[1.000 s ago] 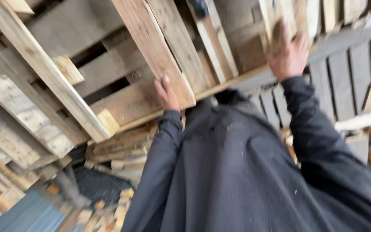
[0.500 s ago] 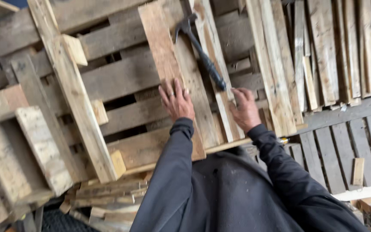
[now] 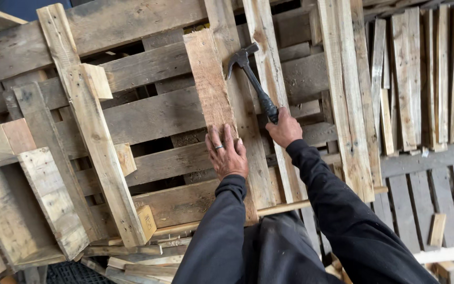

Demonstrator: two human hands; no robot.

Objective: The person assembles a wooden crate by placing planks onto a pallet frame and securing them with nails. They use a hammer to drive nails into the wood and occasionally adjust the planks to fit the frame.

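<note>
Pallet [image 3: 148,113] slats gapped; left hand [image 3: 227,153] flat on plank [image 3: 214,89], right hand [image 3: 285,128] gripping hammer [image 3: 253,79].

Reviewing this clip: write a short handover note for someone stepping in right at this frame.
Left hand: flat on the reddish plank, pressing it against the pallet.
Right hand: gripping the claw hammer by its handle, head raised over the boards, apart from the plank.
Done: the plank lies lengthwise across the pallet slats.
Left: no blow or prying visible yet; nails cannot be made out. Loose boards are stacked to the right.
</note>
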